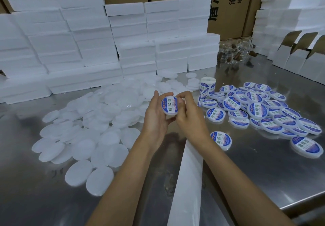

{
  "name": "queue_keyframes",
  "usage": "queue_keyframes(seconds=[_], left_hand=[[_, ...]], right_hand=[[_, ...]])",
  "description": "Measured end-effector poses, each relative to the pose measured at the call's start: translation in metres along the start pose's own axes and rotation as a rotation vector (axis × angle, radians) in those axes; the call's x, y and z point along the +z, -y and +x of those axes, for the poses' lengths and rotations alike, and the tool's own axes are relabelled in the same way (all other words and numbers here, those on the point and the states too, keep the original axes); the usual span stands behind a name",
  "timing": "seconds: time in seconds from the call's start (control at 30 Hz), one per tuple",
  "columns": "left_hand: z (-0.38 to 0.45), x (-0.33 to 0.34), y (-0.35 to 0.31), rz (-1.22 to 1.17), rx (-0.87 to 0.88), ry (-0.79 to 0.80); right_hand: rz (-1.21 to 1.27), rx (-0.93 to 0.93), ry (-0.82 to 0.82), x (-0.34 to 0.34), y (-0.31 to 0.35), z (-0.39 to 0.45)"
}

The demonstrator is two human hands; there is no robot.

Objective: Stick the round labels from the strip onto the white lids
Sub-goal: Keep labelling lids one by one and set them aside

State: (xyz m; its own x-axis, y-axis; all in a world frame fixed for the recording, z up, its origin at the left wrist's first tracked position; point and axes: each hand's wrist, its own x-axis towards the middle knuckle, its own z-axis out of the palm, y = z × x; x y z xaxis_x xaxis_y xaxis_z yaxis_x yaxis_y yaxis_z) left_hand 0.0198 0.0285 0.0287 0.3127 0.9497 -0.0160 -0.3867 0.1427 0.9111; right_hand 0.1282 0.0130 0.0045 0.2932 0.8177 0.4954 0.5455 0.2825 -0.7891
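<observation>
Held up over the brushed steel table [263,169], a round white plastic lid [170,105] sits between both hands, tilted so its top faces the camera. Its face is covered by a round label [169,104] with blue bands on the left and right edges and a white middle band carrying large green characters; the lid's white rim shows as a thin ring below the label. The left hand [155,115] cups the lid from the left, its fingers curled round the edge and behind it. The right hand [189,115] grips the right side, its fingers bent at the rim near the label's edge; whether a fingertip presses on the label itself is hard to tell from this angle. A long white backing strip [189,181] runs from under the right wrist down toward the near table edge. To the left lies a broad heap of plain white unlabelled lids [98,123], overlapping flat on the steel. To the right lies a pile of finished lids with the same blue-and-white labels [258,109], some leaning on one another, and a few lying apart nearer the camera. Just beyond the hands stands a roll of blue-and-white labels [207,85]. Stacks of white foam blocks [91,37] line the back of the table, with brown cardboard cartons [228,2] behind them.
</observation>
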Motion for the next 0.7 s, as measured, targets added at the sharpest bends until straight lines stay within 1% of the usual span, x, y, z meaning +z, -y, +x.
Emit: queue_keyframes(seconds=[0.1, 0.17, 0.27, 0.33, 0.4, 0.43, 0.53, 0.63, 0.7], left_hand=[[0.0, 0.003, 0.002, 0.066, 0.013, -0.024], [0.002, 0.003, 0.003, 0.163, 0.04, -0.027], [0.001, 0.0, 0.002, 0.392, 0.098, 0.021], [-0.001, -0.003, 0.002, 0.445, 0.152, 0.024], [-0.001, -0.005, -0.001, 0.4, 0.194, -0.036], [-0.001, -0.006, -0.003, 0.367, 0.204, -0.077], [-0.002, -0.007, -0.006, 0.298, 0.214, -0.18], [-0.003, -0.007, -0.006, 0.248, 0.252, -0.225], [-0.003, -0.006, -0.007, 0.205, 0.253, -0.218]], right_hand=[[-0.01, 0.012, -0.007, -0.001, -0.001, 0.001], [0.026, 0.029, -0.026, -0.002, 0.0, 0.001], [0.158, 0.088, -0.083, -0.007, 0.001, 0.004], [0.27, 0.138, -0.098, -0.011, 0.004, 0.004], [0.374, 0.192, -0.048, -0.014, 0.006, 0.003], [0.388, 0.199, -0.002, -0.014, 0.007, 0.002], [0.331, 0.134, 0.094, -0.011, 0.005, 0.001], [0.311, 0.097, 0.078, -0.01, 0.001, 0.001], [0.298, 0.094, 0.052, -0.01, -0.001, 0.001]])
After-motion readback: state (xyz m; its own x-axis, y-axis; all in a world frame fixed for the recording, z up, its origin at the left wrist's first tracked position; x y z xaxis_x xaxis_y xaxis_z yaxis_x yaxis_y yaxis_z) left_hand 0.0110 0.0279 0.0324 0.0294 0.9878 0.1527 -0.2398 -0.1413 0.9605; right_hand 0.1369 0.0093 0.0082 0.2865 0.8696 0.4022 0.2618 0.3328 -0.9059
